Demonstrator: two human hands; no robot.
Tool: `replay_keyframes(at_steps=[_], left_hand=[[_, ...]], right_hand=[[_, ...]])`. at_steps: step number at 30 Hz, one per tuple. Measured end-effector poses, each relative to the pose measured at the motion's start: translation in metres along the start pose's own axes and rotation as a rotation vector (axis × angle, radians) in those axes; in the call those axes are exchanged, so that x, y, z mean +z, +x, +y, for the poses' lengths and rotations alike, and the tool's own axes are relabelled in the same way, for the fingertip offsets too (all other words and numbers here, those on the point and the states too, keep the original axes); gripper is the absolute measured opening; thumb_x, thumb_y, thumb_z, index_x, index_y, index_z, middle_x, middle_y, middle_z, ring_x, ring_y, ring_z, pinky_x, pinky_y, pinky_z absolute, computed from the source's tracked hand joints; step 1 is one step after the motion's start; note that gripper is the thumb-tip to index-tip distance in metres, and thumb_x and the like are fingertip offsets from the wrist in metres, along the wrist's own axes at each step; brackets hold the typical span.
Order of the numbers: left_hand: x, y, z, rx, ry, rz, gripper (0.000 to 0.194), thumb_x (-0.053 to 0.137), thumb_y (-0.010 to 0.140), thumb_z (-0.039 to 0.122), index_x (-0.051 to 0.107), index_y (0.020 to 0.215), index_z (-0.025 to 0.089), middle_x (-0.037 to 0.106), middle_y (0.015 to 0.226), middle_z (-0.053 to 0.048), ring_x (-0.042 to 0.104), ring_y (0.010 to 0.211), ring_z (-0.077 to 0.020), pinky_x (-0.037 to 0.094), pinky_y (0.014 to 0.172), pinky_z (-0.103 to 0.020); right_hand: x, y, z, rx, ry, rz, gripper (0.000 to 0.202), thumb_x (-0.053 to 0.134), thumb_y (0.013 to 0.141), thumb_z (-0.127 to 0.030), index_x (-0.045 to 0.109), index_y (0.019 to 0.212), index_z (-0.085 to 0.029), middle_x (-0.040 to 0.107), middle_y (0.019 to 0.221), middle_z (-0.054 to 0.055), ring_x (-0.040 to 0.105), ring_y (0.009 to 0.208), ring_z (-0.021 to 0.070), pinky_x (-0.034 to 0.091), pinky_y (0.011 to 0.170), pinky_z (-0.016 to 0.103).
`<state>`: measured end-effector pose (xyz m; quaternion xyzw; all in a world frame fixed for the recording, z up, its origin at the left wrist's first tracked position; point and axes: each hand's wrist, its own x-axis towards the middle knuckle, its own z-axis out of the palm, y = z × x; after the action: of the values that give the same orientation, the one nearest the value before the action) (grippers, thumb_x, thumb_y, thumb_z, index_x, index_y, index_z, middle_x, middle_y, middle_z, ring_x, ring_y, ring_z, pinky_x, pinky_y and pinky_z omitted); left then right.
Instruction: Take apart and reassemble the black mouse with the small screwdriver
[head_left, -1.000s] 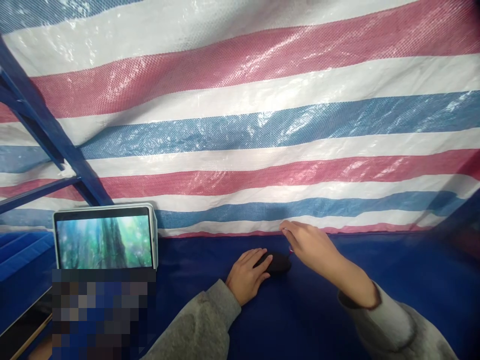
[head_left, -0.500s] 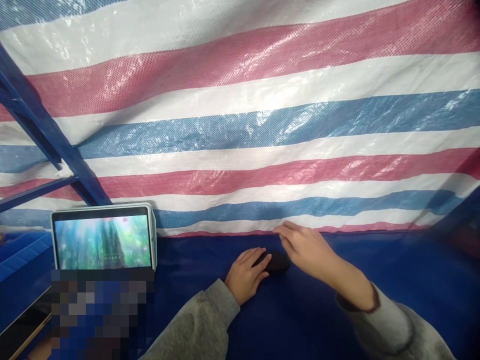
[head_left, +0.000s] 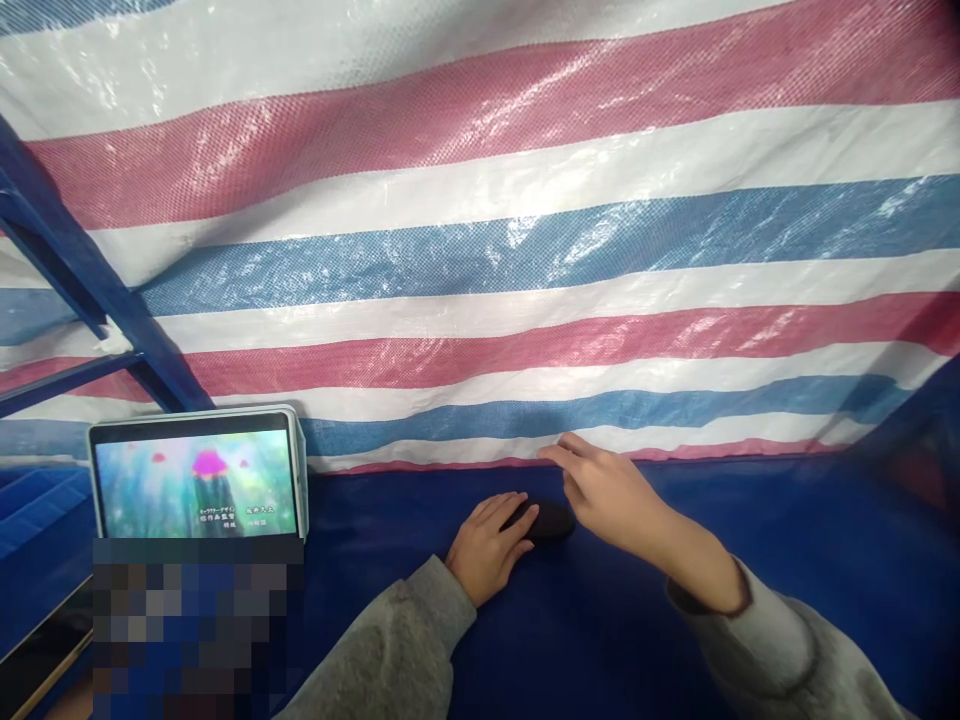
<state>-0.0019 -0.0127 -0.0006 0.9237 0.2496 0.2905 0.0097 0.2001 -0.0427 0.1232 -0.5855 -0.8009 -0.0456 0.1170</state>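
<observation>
My left hand point(head_left: 489, 552) grips the left end of a smooth black rounded object point(head_left: 549, 519) that lies on the dark blue surface. Its fingers reach over and around that end, and part of the object is hidden beneath them. Just above and to the right of the object is my right hand point(head_left: 606, 492), raised near the foot of the striped sheet. Two of its fingers point left, apart from each other, and the lower ones are bent. Nothing can be made out in it.
A phone or tablet in a pale case point(head_left: 196, 478) stands at the left, its screen lit. Below it is a pixelated patch, with a dark flat device point(head_left: 46, 635) beside it. A blue metal frame point(head_left: 112, 290) leans at the left. The striped sheet point(head_left: 480, 315) hangs behind.
The whole view has shifted slightly, so the lit screen sits a little further left. Its picture now shows pink shapes and text. Both hands have kept nearly the same pose.
</observation>
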Motion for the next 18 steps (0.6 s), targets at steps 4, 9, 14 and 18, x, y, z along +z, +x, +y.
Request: replay_keyframes(at_steps=[4, 9, 14, 18], left_hand=[[0.0000, -0.0005, 0.0003, 0.001, -0.003, 0.005, 0.040, 0.043, 0.099, 0.031, 0.047, 0.137, 0.021, 0.054, 0.134, -0.012, 0.051, 0.125, -0.0257, 0.047, 0.102, -0.048], [0.0001, -0.0008, 0.0003, -0.001, 0.001, -0.007, 0.040, 0.043, 0.099, 0.030, 0.046, 0.138, 0.020, 0.053, 0.136, -0.012, 0.050, 0.126, -0.0260, 0.046, 0.103, -0.048], [0.0016, -0.0011, -0.0002, -0.006, 0.002, -0.015, 0.041, 0.044, 0.099, 0.030, 0.044, 0.139, 0.022, 0.052, 0.136, -0.012, 0.049, 0.127, -0.0259, 0.046, 0.103, -0.048], [0.0019, -0.0007, 0.0000, -0.010, 0.001, -0.018, 0.041, 0.044, 0.099, 0.030, 0.044, 0.139, 0.022, 0.052, 0.136, -0.011, 0.049, 0.127, -0.0260, 0.046, 0.103, -0.048]], right_hand=[[0.0024, 0.0005, 0.0019, 0.044, -0.013, 0.020, 0.038, 0.037, 0.090, -0.015, 0.059, 0.120, -0.022, 0.064, 0.100, 0.005, 0.063, 0.071, 0.0166, 0.034, 0.057, 0.028], [0.0026, 0.0005, 0.0027, 0.033, -0.024, 0.026, 0.041, 0.039, 0.087, -0.012, 0.058, 0.122, -0.021, 0.064, 0.104, 0.006, 0.064, 0.075, 0.0175, 0.035, 0.059, 0.028], [0.0019, 0.0007, 0.0016, 0.035, -0.026, 0.023, 0.041, 0.040, 0.085, -0.010, 0.058, 0.121, -0.021, 0.065, 0.104, 0.005, 0.063, 0.072, 0.0165, 0.034, 0.059, 0.028], [0.0017, 0.0013, 0.0018, 0.057, -0.021, 0.020, 0.036, 0.038, 0.089, -0.014, 0.060, 0.116, -0.021, 0.066, 0.099, 0.005, 0.062, 0.070, 0.0161, 0.032, 0.057, 0.028]])
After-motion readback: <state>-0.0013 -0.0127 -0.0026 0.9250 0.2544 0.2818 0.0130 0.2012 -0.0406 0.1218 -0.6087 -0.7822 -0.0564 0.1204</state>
